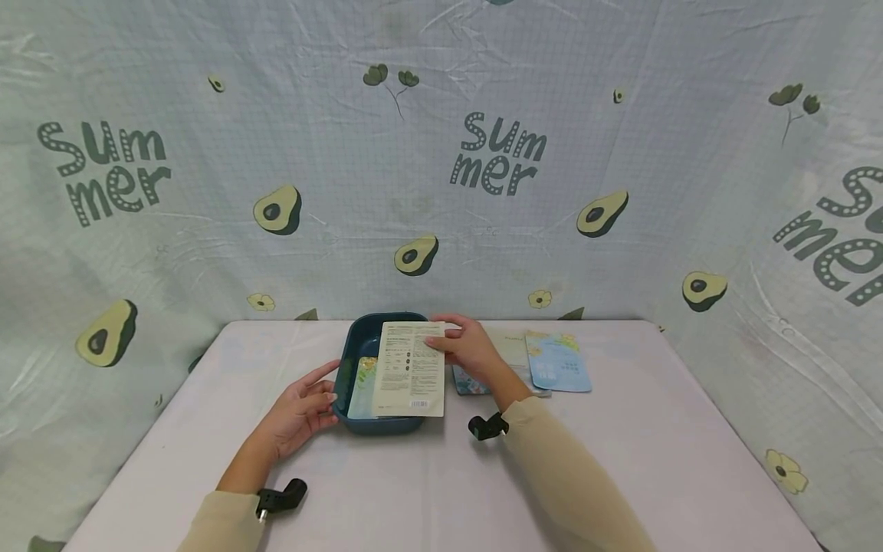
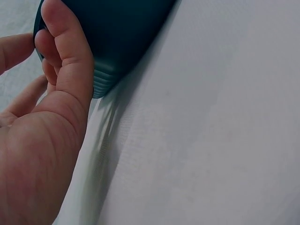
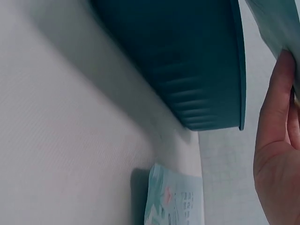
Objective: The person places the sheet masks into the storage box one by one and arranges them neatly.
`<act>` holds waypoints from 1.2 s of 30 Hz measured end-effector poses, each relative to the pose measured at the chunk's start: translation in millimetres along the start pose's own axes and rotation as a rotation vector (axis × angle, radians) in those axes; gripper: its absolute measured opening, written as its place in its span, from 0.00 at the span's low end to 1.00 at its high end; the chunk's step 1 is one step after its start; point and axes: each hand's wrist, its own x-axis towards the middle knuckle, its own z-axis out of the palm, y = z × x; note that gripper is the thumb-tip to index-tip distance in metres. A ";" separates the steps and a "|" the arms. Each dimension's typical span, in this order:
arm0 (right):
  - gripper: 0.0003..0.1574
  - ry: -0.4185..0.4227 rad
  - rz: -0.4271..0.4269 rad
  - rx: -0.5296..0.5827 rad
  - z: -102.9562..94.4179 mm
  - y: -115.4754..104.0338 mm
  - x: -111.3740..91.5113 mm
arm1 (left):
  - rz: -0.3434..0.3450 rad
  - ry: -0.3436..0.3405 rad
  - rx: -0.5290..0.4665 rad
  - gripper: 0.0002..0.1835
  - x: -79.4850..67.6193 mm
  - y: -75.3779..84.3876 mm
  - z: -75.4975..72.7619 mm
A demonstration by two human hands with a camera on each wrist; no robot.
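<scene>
My right hand (image 1: 472,349) pinches a flat cream packet (image 1: 407,376) between thumb and fingers, near its upper right corner. Fine print and a barcode cover its upward side. The packet is over the dark blue plastic bin (image 1: 379,426), overlapping its right part in the head view. Inside the bin lies another packet (image 1: 362,387), pale green with yellow, partly hidden by the held one. My left hand (image 1: 300,410) touches the bin's left side with its fingertips, fingers spread. In the left wrist view its thumb (image 2: 70,42) lies against the bin's outer wall.
Right of the bin, several packets lie overlapping on the white table (image 1: 428,491); a light blue packet (image 1: 559,364) is on top at the right. One packet (image 3: 173,197) shows beside the bin in the right wrist view. A printed cloth (image 1: 331,153) hangs behind the table.
</scene>
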 end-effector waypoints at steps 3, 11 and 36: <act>0.33 0.009 0.005 0.003 3.8 0.8 4.9 | -0.004 0.004 0.004 0.40 0.2 0.1 0.0; 0.32 0.029 -0.029 -0.067 14.8 -1.8 13.4 | 0.002 -0.014 -0.010 0.40 0.4 0.0 -0.1; 0.30 -0.008 -0.083 -0.264 38.4 -1.1 27.6 | -0.015 -0.015 -0.021 0.41 -0.3 1.3 -0.9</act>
